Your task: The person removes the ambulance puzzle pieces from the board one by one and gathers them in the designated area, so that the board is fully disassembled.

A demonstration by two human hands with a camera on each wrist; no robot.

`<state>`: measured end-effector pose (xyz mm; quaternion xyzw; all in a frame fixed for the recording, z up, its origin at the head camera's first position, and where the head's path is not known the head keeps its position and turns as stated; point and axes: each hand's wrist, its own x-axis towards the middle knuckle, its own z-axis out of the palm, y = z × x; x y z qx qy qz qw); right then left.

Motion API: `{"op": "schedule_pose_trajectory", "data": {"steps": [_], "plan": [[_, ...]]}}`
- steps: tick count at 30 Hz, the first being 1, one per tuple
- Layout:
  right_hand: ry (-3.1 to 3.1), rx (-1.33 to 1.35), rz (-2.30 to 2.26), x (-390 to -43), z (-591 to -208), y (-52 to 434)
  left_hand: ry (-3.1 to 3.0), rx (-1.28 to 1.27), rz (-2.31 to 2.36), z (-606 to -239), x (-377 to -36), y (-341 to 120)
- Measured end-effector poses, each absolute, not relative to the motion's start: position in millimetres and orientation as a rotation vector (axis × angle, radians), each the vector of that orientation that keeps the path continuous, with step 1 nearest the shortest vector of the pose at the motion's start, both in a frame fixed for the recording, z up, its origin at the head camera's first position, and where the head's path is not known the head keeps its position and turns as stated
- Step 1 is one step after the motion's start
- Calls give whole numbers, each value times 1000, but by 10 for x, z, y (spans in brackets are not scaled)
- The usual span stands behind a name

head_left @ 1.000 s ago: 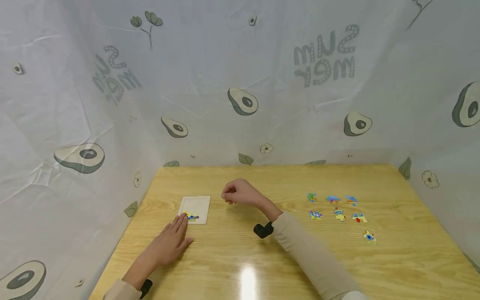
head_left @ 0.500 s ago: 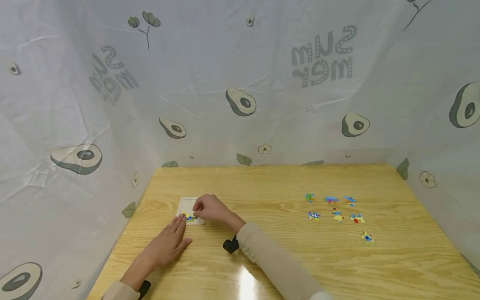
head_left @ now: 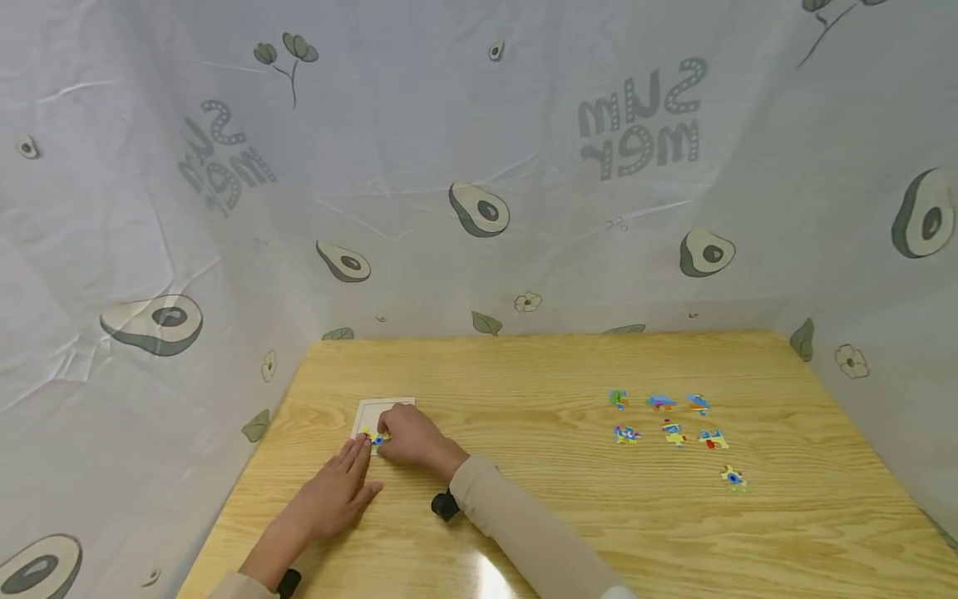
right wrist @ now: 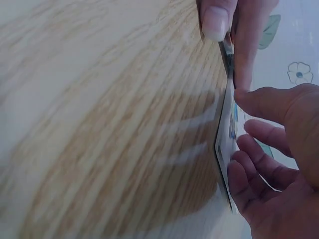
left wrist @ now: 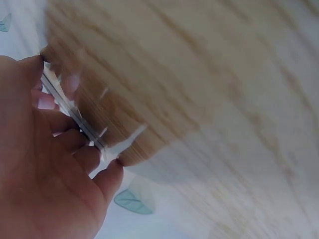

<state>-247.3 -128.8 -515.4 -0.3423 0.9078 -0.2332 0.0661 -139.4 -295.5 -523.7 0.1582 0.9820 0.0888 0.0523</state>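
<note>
A small white puzzle board (head_left: 405, 403) lies on the left of the table, with brightly coloured puzzle pieces (head_left: 371, 436) along its near side. My left hand (head_left: 333, 497) lies flat with its fingers stretched out, the fingertips touching the left end of these pieces. Over the right end bends my right hand (head_left: 413, 434), fingers curled and thumb down at the puzzle piece under them. In the right wrist view a strip of coloured print (right wrist: 234, 122) shows between the thumb and fingers of that hand. Its own fingers mostly cover the piece.
Several loose puzzle pieces (head_left: 674, 434) are spread in rows on the right of the wooden table (head_left: 524, 374). A printed curtain (head_left: 419, 150) hangs around the back and sides. Light glares off the table's front.
My right hand has moved left from beside the board, first above its pieces, then down onto their right end. The left hand has stayed in place; the loose pieces lie as before.
</note>
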Motion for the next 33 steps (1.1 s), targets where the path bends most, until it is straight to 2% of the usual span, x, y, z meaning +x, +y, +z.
{"op": "schedule_pose_trajectory", "data": {"steps": [33], "plan": [[2705,-936,-756,-2478,-5195,-1349,2972,457,301,-5229,-1413,-2965]]}}
